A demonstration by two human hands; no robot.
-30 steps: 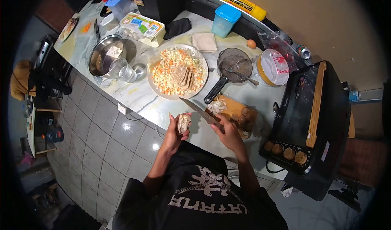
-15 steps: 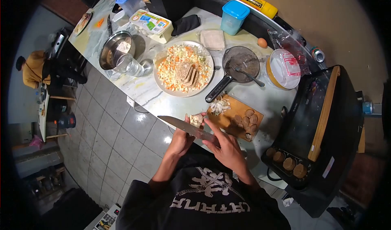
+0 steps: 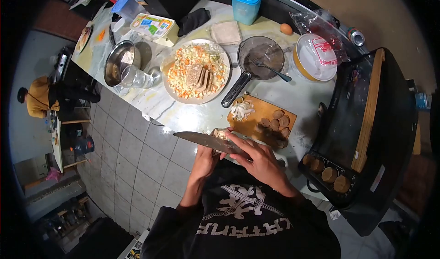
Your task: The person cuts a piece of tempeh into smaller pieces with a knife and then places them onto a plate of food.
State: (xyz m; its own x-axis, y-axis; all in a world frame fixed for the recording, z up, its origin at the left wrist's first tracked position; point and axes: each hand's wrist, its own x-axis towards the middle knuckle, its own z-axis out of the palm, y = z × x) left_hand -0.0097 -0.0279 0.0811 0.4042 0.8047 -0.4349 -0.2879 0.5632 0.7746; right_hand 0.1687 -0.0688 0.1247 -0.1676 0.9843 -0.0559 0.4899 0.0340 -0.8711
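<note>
My right hand (image 3: 262,165) is closed on a large kitchen knife (image 3: 197,140), its broad blade pointing left in front of my body. Its fingers lie along the blade and handle. Behind the blade, my left hand (image 3: 204,160) is closed around a pale, knobbly piece of food (image 3: 220,133), partly hidden by knife and fingers; its exact kind I cannot tell. The blade overlaps this piece. Just beyond my hands lies a wooden cutting board (image 3: 256,104), bearing thin white slivers (image 3: 241,109) at its left and several round brown slices (image 3: 277,121) at its right.
A plate (image 3: 172,91) of chopped vegetables topped with brown slices sits on the counter. Around it are a metal bowl (image 3: 110,68), a clear cup (image 3: 133,77), a black-handled pan (image 3: 236,90) with a fork, and an egg (image 3: 286,28). A griddle (image 3: 343,121) stands right; a person (image 3: 41,96) is far left.
My view has shifted slightly. The knife blade now covers more of the pale piece, and my right fingers have come in closer over it. Both hands keep their hold.
</note>
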